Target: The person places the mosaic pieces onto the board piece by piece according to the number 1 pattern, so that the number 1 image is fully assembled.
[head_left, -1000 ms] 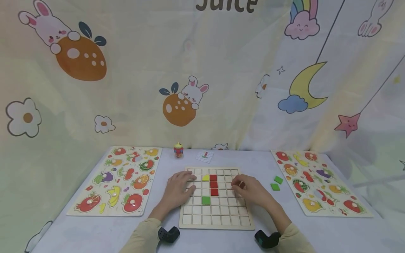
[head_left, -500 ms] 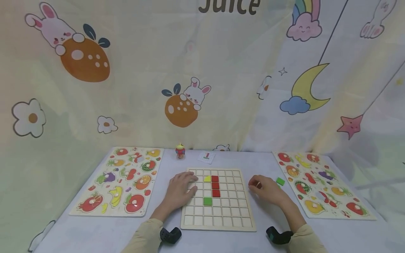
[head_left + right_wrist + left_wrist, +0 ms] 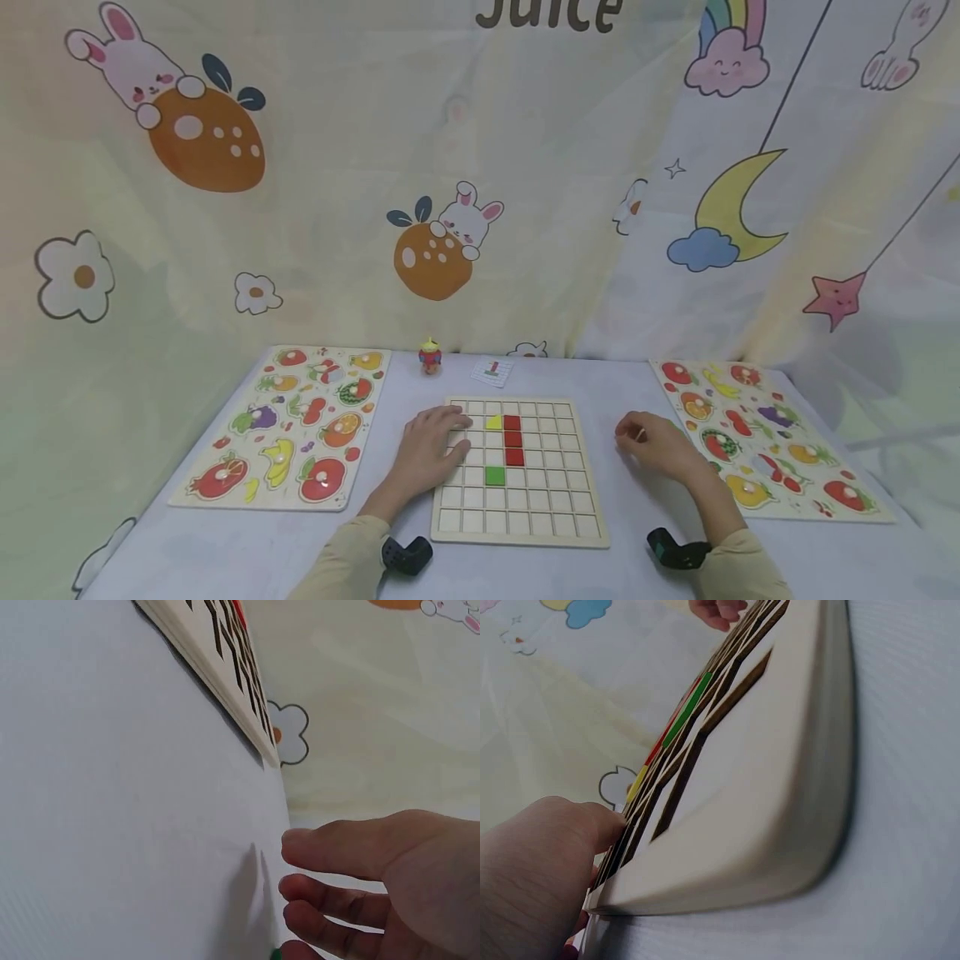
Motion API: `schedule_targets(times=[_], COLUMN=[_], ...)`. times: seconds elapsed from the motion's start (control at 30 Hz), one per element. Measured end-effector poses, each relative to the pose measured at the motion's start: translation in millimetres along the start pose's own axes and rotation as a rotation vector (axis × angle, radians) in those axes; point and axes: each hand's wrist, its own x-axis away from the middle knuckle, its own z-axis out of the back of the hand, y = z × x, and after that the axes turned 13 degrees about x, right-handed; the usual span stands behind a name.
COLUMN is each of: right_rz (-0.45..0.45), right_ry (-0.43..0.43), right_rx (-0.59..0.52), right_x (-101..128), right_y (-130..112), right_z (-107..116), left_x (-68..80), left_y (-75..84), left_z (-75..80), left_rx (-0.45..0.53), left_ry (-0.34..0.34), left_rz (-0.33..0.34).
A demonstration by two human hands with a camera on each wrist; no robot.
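My left hand lies flat, fingers relaxed, on the left edge of the wooden grid board. The board holds three red squares, a yellow piece and a green square. My right hand is off the board, on the table just right of it, fingers loosely curled; can't tell if it grips anything. Hands well apart.
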Motion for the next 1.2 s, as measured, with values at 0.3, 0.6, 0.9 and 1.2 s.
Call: schedule_targets(times=[0.3,0.6,0.9,1.2], right_rz=[-0.031,-0.035,-0.039,-0.043], right_ry=[0.019,-0.046,-0.033,0.066], right_rx=[0.08,0.077,0.045,-0.006], right_x=[4.6,5.9,6.3,3.5], right_y=[22.1,33.4,40.2,36.4], right_z=[8.2,12.6,12.7,9.4], left_x=[0.8,0.3,-0.3,0.3], left_y=[1.9,0.0,0.7,1.4], left_z=[0.6,-0.5,0.0,1.2], left_rx=[0.017,0.004,0.007,-0.004], left_ry=[0.001,-0.005,-0.011,-0.003], left_rz=[-0.002,0.009,0.022,0.003])
